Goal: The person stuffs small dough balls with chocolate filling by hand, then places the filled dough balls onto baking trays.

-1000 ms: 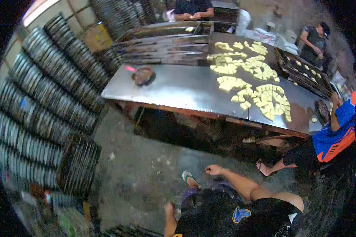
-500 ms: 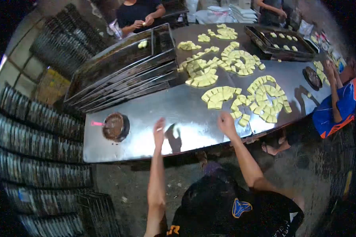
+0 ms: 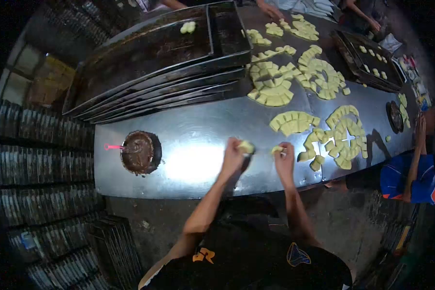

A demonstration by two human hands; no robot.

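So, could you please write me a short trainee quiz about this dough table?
1. True or false: each of the hands, left hand and right hand, holds a dough piece.
2. What sticks out of the bowl? A) pink handle B) metal whisk C) wooden spoon
3. Fill in: the stacked trays sit on the table to the ____ of the dough rings.

Key: 1 true; 2 A; 3 left
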